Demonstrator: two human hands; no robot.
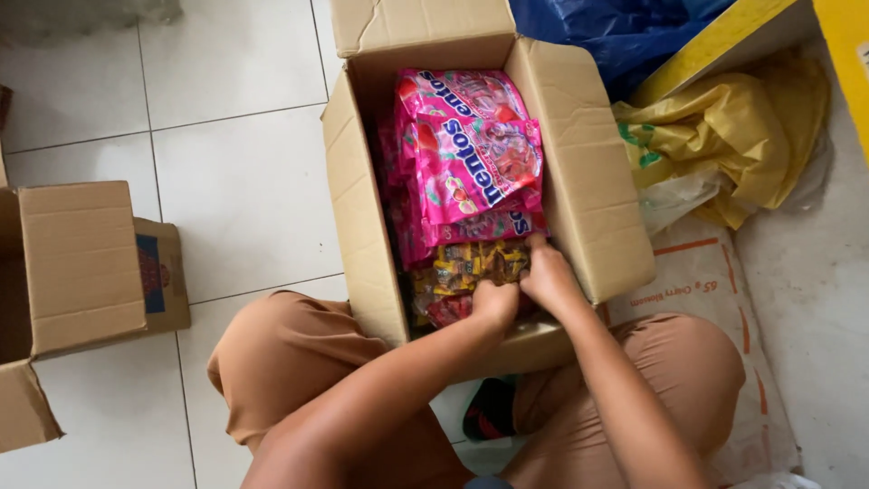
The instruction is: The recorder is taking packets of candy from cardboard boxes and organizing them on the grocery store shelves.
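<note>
An open cardboard box point(358, 217) stands on the floor between my knees. Several pink candy bags point(471, 154) are stacked inside it toward the far end. At the near end lies a clear bag of yellow and red wrapped sweets point(466, 263). My left hand point(496, 301) reaches down into the near end, its fingers curled against that bag. My right hand point(548, 276) is beside it, fingertips pressing on the same bag at the edge of the lowest pink bag. Whether either hand truly grips the bag is hidden.
A second open cardboard box point(77, 263) sits at the left on the white tiles. A crumpled yellow plastic bag point(724, 145) and a blue plastic sheet point(615, 32) lie at the upper right. A white woven sack point(715, 290) lies under my right knee.
</note>
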